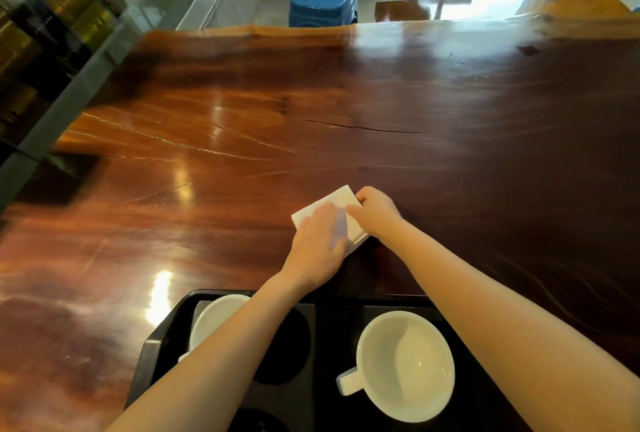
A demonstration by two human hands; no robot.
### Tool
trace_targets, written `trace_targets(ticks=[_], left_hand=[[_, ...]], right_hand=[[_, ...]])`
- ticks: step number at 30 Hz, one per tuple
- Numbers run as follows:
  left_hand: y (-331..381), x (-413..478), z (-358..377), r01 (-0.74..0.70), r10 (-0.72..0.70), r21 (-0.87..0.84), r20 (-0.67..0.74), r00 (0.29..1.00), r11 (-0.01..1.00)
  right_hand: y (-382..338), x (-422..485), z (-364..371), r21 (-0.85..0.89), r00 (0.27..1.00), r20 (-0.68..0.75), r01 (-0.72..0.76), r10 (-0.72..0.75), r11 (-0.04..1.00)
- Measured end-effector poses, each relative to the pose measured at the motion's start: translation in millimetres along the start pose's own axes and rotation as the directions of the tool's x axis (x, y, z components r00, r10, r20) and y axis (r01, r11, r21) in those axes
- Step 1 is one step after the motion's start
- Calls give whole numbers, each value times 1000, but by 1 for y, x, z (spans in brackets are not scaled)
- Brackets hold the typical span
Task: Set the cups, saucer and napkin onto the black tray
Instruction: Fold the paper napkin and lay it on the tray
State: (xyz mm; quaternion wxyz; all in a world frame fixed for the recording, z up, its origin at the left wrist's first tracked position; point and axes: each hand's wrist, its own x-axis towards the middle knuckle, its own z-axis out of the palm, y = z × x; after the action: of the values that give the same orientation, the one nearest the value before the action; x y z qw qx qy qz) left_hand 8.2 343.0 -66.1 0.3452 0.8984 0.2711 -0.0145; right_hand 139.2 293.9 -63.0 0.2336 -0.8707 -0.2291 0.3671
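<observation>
Napkin (341,201): thin, limp paper on counter (242,113), pressed under left hand (320,248), far edge pinched by right hand (375,212).

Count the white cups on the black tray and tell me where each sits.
2. One white cup sits on the right side of the black tray, handle pointing left. Another white cup sits at the tray's far left, partly hidden by the left forearm. More may lie below the frame.

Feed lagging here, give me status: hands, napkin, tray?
Left hand flat on white napkin, right hand pinching its edge. Napkin on wooden table, not on black tray. Two white cups on the tray.
</observation>
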Motion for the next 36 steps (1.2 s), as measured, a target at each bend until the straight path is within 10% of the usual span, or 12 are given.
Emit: trace_targets(ticks=[3,8,15,18,30,36], left_hand=[[0,15,-33,123,-173,-241,-201,964,963],[-4,28,-74,273,-190,-543,206,960,794],[7,27,-61,223,-377,-871,47,925,437],[11,25,-55,247,-466,-907,66,882,340],[30,12,-39,-41,-508,-803,-414,755,595],[47,-11,-53,65,-518,-892,-200,832,448]], right_hand=[[1,-17,-14,189,977,44,196,-208,962],[-24,-28,-42,326,933,40,325,-356,888],[-33,-16,-12,580,992,15,-112,127,807],[-35,-20,3,441,982,-155,-27,106,897],[-31,-30,-1,297,863,-464,364,-200,883],[-32,-64,-18,318,783,-593,444,-191,838]])
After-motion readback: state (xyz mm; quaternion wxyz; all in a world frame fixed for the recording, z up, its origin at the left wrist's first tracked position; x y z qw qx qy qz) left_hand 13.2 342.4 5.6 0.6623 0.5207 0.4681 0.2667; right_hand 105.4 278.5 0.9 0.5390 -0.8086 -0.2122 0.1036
